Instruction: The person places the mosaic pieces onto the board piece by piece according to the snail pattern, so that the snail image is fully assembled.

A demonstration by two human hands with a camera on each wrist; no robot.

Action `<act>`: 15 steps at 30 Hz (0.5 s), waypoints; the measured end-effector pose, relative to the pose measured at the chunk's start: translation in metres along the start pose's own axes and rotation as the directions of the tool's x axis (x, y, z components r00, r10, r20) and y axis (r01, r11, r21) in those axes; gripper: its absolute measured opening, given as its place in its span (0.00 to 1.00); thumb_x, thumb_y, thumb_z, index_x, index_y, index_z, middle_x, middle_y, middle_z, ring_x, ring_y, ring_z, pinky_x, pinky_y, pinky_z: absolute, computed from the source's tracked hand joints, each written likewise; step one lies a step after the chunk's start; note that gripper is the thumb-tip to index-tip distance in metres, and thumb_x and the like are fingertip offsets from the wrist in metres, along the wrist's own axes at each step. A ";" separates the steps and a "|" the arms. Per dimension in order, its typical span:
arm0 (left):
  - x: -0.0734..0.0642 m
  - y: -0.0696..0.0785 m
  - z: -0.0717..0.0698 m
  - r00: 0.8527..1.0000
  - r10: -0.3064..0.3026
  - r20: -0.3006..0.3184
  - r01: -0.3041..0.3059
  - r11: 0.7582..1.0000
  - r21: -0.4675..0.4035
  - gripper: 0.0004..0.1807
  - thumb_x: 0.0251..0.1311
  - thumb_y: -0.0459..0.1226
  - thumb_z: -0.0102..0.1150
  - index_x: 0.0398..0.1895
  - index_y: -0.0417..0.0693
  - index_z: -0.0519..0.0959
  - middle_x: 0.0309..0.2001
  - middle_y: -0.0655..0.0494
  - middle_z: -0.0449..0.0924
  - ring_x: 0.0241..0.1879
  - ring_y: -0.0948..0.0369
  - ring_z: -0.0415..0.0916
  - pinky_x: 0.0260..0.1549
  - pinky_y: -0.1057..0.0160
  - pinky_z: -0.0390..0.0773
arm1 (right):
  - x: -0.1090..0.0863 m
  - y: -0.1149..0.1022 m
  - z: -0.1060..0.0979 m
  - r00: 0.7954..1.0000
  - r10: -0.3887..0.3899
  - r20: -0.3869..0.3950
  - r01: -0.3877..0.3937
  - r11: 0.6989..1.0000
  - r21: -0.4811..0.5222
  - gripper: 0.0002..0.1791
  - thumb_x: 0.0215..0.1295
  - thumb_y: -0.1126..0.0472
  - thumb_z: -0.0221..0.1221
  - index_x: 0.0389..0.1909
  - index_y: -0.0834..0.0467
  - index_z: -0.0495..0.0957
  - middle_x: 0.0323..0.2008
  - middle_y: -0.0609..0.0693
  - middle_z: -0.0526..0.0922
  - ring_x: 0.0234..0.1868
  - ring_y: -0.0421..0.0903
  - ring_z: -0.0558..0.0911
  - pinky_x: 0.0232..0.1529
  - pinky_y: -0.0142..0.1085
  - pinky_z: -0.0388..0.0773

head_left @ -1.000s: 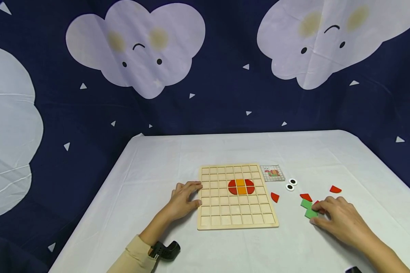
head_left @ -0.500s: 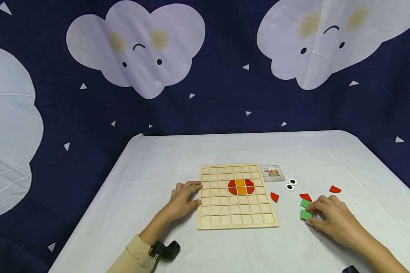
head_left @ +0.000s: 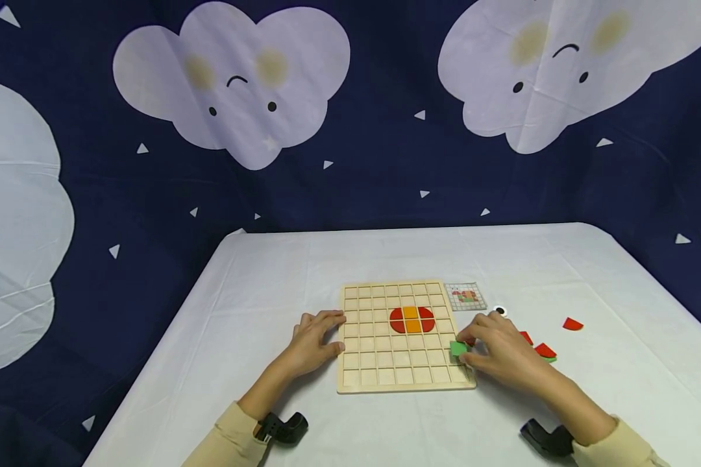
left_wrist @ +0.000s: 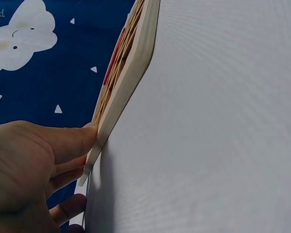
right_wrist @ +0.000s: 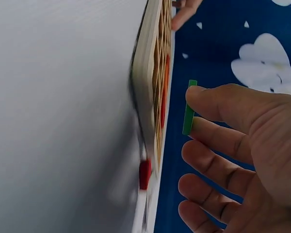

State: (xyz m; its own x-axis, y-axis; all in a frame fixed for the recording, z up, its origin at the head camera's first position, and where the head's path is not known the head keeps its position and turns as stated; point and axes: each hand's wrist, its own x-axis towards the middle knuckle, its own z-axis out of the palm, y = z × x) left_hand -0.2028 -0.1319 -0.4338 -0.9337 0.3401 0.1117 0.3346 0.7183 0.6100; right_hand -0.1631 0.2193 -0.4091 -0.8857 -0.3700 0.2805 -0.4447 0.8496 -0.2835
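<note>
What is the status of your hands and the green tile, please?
Left hand touching left edge of wooden board. Right hand pinching green tile above board's right edge. Red pieces and orange pieces fill some cells; no visible obstruction.

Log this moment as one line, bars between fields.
left hand: touching board, left edge | right hand: pinching green tile | tile: held off board, near right edge | on board: red pieces, orange pieces

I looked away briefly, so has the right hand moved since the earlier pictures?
Yes. Against the unmoved wooden board, the right hand, pinching a green tile, has moved left in the head view, to the board's right edge.
</note>
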 end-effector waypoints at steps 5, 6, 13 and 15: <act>0.000 -0.001 0.000 1.000 0.003 0.002 -0.003 1.000 -0.005 0.27 0.55 0.39 0.64 0.60 0.49 0.73 0.65 0.57 0.69 0.46 0.59 0.59 0.44 0.57 0.55 | 0.021 -0.014 0.012 0.998 -0.054 0.008 0.054 0.998 0.016 0.12 0.46 0.55 0.70 0.35 0.49 0.83 0.29 0.38 0.75 0.34 0.37 0.64 0.37 0.34 0.60; 0.000 -0.001 0.000 1.000 0.005 0.002 -0.005 1.000 -0.006 0.27 0.55 0.39 0.64 0.60 0.48 0.73 0.65 0.56 0.69 0.46 0.59 0.59 0.44 0.57 0.55 | 0.024 -0.016 0.014 0.998 -0.064 0.003 0.064 0.998 0.018 0.13 0.46 0.55 0.70 0.35 0.50 0.83 0.30 0.38 0.76 0.34 0.37 0.65 0.37 0.34 0.61; 0.000 -0.001 0.000 1.000 0.009 0.000 -0.009 1.000 0.000 0.27 0.55 0.39 0.64 0.60 0.49 0.73 0.64 0.56 0.69 0.48 0.59 0.60 0.44 0.57 0.56 | 0.041 -0.025 0.024 0.993 -0.114 0.011 0.113 0.993 0.039 0.12 0.44 0.55 0.70 0.33 0.50 0.84 0.31 0.39 0.76 0.33 0.38 0.64 0.36 0.33 0.60; 0.000 -0.001 0.000 1.000 0.008 0.002 -0.008 1.000 -0.007 0.27 0.55 0.39 0.64 0.60 0.49 0.73 0.65 0.56 0.69 0.47 0.59 0.60 0.44 0.57 0.56 | 0.044 -0.027 0.027 0.993 -0.116 0.025 0.115 0.993 0.038 0.12 0.45 0.55 0.70 0.33 0.50 0.84 0.31 0.39 0.76 0.34 0.38 0.64 0.37 0.33 0.60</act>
State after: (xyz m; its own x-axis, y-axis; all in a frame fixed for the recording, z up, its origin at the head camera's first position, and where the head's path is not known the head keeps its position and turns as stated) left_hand -0.2028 -0.1329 -0.4342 -0.9309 0.3466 0.1152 0.3409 0.7117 0.6142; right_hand -0.1937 0.1699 -0.4140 -0.8313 -0.4750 0.2886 -0.5481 0.7868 -0.2839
